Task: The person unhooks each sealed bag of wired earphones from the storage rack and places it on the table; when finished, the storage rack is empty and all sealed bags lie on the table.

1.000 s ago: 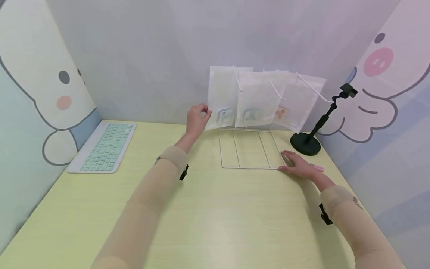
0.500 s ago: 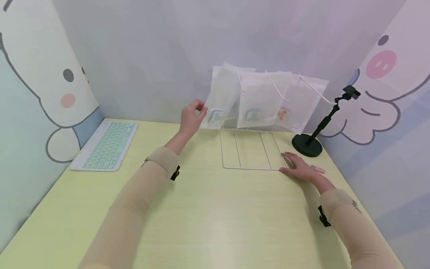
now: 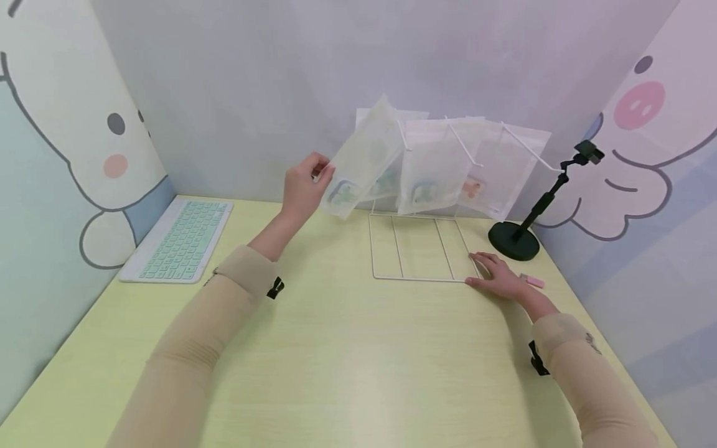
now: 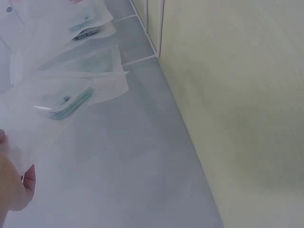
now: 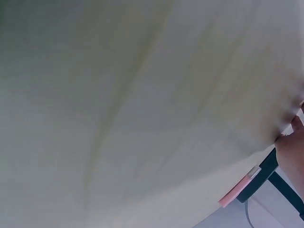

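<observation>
My left hand (image 3: 305, 190) pinches the left edge of a frosted translucent pouch (image 3: 366, 152) with a small printed label near its bottom. The pouch tilts, its top leaning right toward the left prong of a white wire display rack (image 3: 414, 279). Behind it another pouch (image 3: 388, 184) hangs, partly hidden. More such pouches (image 3: 434, 155) hang from the rack's middle and right prongs. In the left wrist view the pinched pouch (image 4: 38, 97) stands out from the others. My right hand (image 3: 495, 278) rests, fingers spread, on the front right corner of the rack's base.
Right of the rack stands a black stand (image 3: 513, 241) with a round base and jointed arm. A pink stick with a silver end (image 3: 532, 281) lies beside my right hand. A white keyboard with mint keys (image 3: 182, 239) lies at the left. Walls enclose the table (image 3: 358, 361).
My left hand has moved left and slightly up, drawing the front left pouch out and tilting it, which uncovers the pouch behind. My right hand stays on the rack's base.
</observation>
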